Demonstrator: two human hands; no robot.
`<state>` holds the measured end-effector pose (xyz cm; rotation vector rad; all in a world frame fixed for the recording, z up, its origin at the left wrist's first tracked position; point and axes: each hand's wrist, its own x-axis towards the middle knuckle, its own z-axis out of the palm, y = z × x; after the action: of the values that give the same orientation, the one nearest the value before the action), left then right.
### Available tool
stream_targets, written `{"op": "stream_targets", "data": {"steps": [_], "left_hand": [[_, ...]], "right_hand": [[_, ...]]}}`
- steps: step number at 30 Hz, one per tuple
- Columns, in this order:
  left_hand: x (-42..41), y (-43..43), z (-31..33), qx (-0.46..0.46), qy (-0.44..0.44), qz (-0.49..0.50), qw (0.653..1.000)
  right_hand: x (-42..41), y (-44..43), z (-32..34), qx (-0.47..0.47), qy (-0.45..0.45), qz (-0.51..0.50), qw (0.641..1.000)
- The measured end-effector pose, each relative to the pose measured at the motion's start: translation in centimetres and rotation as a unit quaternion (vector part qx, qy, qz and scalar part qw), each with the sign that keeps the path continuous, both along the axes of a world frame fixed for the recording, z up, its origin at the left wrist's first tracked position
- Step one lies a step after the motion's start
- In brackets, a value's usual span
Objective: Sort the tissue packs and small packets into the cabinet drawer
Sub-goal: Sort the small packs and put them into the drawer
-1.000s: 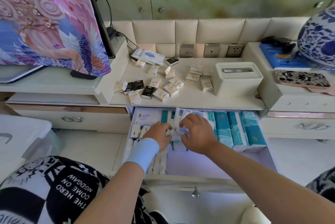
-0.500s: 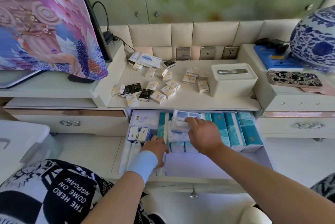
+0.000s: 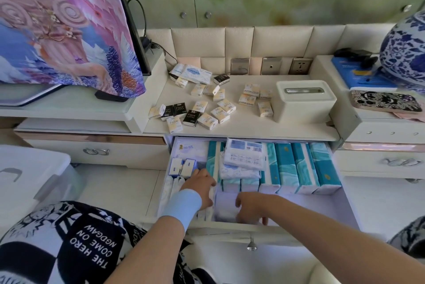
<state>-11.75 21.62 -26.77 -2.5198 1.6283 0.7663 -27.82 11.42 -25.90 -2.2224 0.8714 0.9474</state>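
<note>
Teal-wrapped tissue packs (image 3: 299, 168): stood on edge in a row across the back right of your open drawer (image 3: 310, 210), already filed

Flat white packs (image 3: 243, 157): a few laid across the left end of that row

Small blue-and-white boxes (image 3: 181, 166): two, upright at the back left

Long white packs (image 3: 170, 191): lined along the left side, towards the front

Your left hand (image 3: 200, 186): knuckles up among those long packs, fingers tucked out of sight, so I cannot tell whether it grips

Your right hand (image 3: 253, 207): low in the front section, fingers and thumb curled round a pale pack (image 3: 226, 209) lying flat there

Small packets (image 3: 207, 111): some twenty, cream and black, scattered on the countertop (image 3: 241, 127) above, near the white tissue box (image 3: 303, 99), none yet filed

Progress, by my estimate: the large packs are mostly stowed; the small packets remain, and the drawer front has room for them
</note>
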Motion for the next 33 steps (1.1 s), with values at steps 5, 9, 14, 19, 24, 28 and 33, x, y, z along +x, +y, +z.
{"op": "stream_targets", "data": {"steps": [5, 9, 14, 19, 24, 28, 33], "left_hand": [[0.1, -0.1, -0.1, 0.007, 0.003, -0.001, 1.000], [0.1, 0.0, -0.2, 0.005, 0.004, -0.002, 1.000], [0.1, 0.1, -0.2, -0.007, 0.007, -0.004, 1.000], [-0.2, -0.1, 0.0, -0.051, -0.002, -0.004, 0.999], [-1.4, -0.4, -0.4, -0.080, -0.024, -0.046, 0.995], [-1.4, -0.4, -0.9, -0.054, -0.057, -0.069, 0.995], [-0.8, -0.3, -1.0, -0.014, -0.071, -0.066, 0.995]], "right_hand": [[1.2, 1.3, 0.6, -0.077, 0.066, 0.081, 0.991], [2.4, -0.2, 1.7, 0.012, 0.093, -0.070, 0.993], [2.7, 1.0, -0.6, 0.215, -0.040, -0.390, 0.895], [4.2, 2.1, -1.3, 0.321, -0.053, -0.373, 0.869], [4.6, 0.4, -2.3, 0.136, -0.057, -0.239, 0.960], [4.3, 1.0, -2.1, 0.167, -0.062, -0.116, 0.977], [4.0, -1.8, 0.5, -0.265, -0.357, -0.044, 0.895]]}}
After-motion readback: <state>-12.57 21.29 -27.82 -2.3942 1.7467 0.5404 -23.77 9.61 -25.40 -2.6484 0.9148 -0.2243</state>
